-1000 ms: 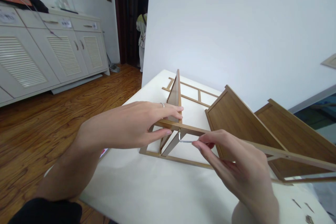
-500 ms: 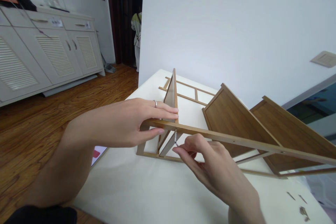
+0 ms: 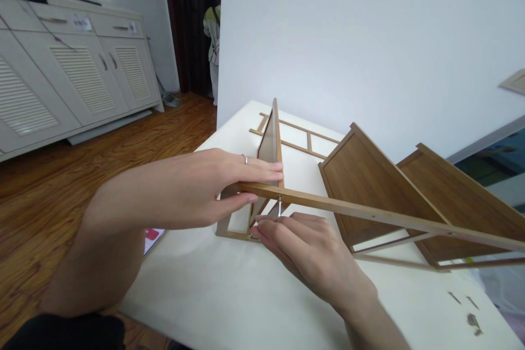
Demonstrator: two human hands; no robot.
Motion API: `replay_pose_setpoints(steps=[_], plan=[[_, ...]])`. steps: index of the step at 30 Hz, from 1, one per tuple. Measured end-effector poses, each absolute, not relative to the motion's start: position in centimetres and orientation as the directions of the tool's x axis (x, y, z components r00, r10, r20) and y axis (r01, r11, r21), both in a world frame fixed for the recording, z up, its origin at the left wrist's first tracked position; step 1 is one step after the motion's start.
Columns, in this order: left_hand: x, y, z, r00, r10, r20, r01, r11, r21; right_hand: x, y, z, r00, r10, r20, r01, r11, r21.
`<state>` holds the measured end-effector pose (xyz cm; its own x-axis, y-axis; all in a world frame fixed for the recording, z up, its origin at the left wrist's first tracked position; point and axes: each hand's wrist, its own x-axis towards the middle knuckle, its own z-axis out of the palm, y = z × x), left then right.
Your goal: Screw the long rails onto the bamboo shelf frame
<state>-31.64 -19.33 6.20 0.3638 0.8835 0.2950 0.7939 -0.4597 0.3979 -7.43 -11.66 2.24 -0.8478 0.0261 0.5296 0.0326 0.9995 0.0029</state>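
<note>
My left hand [image 3: 221, 188] grips the wooden side frame [image 3: 353, 209] near its left end, fingers laid along the top and thumb against the near face. Its fingertips touch the edge of an upright shelf panel [image 3: 268, 142] that meets the frame there. Below that joint, my right hand [image 3: 315, 257] pinches a silver hex key [image 3: 280, 208], whose tip sits at a bolt hole in the rail. The key's far end is hidden behind my fingers. Two larger brown panels [image 3: 369, 186] lean at a slant against the frame further right.
A slim ladder-like frame [image 3: 309, 145] lies at the back of the white table [image 3: 197, 279]. Screws [image 3: 454, 297] and small hardware [image 3: 473, 321] lie at the right. A white cabinet [image 3: 86, 71] stands left; a person [image 3: 213, 44] is by the dark doorway.
My right hand has swung the hex key round to the left, its back now turned upward. My left hand keeps its hold. The view has shifted slightly.
</note>
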Motion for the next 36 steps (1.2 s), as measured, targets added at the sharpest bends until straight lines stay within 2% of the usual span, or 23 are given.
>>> replay_pose_setpoints(steps=[10, 19, 26, 31, 36], plan=[[-31.5, -19.4, 6.4, 0.375, 0.873, 0.312, 0.773, -0.480, 0.414, -7.6, -12.9, 2.8, -0.863, 0.051, 0.503, 0.068, 0.998, 0.015], [-31.9, -19.0, 6.6, 0.397, 0.867, 0.302, 0.761, -0.495, 0.419, -8.9, -13.4, 2.8, -0.795, -0.053, 0.604, 0.104, 0.969, 0.223], [-31.8, -18.9, 7.1, 0.361, 0.880, 0.308, 0.756, -0.469, 0.457, -9.6, -14.0, 1.5, -0.718, -0.014, 0.696, 0.172, 0.965, 0.197], [-31.5, -19.1, 7.2, 0.380, 0.869, 0.318, 0.776, -0.486, 0.402, -9.8, -14.5, 0.5, -0.675, 0.032, 0.737, 0.226, 0.960, 0.166], [-31.4, -19.1, 7.0, 0.380, 0.862, 0.336, 0.785, -0.493, 0.375, -9.6, -15.2, 0.6, -0.581, 0.016, 0.814, 0.330, 0.919, 0.217]])
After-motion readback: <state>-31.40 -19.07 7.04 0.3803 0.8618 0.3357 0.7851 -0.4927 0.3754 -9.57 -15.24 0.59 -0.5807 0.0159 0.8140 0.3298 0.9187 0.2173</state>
